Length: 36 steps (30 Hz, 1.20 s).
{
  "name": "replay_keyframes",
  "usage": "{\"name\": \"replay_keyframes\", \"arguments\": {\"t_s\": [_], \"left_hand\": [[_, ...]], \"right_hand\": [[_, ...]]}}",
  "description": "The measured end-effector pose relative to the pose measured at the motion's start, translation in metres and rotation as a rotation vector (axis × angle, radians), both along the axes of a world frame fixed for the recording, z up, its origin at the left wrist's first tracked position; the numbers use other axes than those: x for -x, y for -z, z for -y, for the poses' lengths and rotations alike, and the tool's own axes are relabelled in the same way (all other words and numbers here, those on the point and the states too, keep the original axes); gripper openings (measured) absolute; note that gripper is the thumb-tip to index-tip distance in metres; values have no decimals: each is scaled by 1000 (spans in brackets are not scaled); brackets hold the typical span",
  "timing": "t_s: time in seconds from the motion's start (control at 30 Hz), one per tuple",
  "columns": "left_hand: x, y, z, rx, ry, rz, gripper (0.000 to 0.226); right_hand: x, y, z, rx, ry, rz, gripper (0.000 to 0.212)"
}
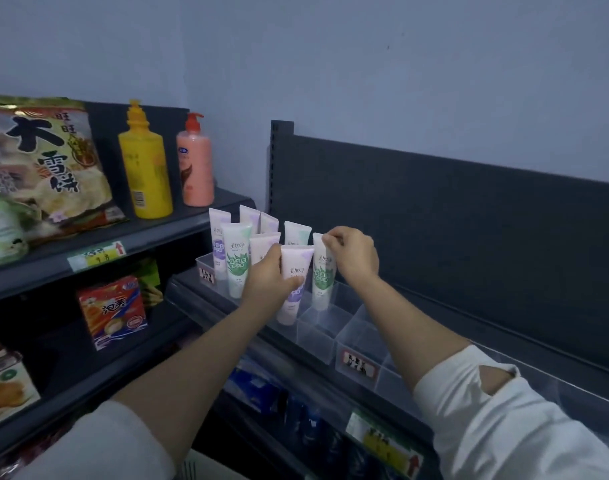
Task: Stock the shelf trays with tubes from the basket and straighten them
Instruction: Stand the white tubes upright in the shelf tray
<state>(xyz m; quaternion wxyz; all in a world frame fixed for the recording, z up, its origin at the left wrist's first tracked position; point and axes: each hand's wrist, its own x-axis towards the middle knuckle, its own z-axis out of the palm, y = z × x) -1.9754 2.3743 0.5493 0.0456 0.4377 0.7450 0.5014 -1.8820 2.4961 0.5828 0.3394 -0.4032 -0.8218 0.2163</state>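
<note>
Head view: perhaps eight tubes (237, 265) in clear trays (316, 332); left hand (266, 280) grips a purple tube (297, 263), right hand (355, 258) pinches a green tube (323, 277); two bottles (145, 168) stand leftward.

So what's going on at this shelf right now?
A person is stocking the clear trays with tubes. Their left hand grips a purple tube in a front compartment, while the right hand pinches the top of the green tube beside it. Several more tubes stand upright behind and to the left.
</note>
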Motion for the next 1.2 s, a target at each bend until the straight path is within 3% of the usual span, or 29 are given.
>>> {"name": "replay_keyframes", "arguments": {"t_s": [0.33, 0.53, 0.9, 1.2], "left_hand": [[-2, -6, 2, -80, 8, -26, 61], [2, -14, 6, -88, -4, -172, 50], [49, -13, 100, -73, -52, -296, 16], [110, 86, 202, 185, -101, -268, 8]], "right_hand": [[-2, 7, 2, -9, 2, 104, 34], [-10, 0, 15, -204, -27, 125, 42], [29, -17, 113, -579, -240, 156, 23], [82, 87, 203, -564, -475, 290, 19]]}}
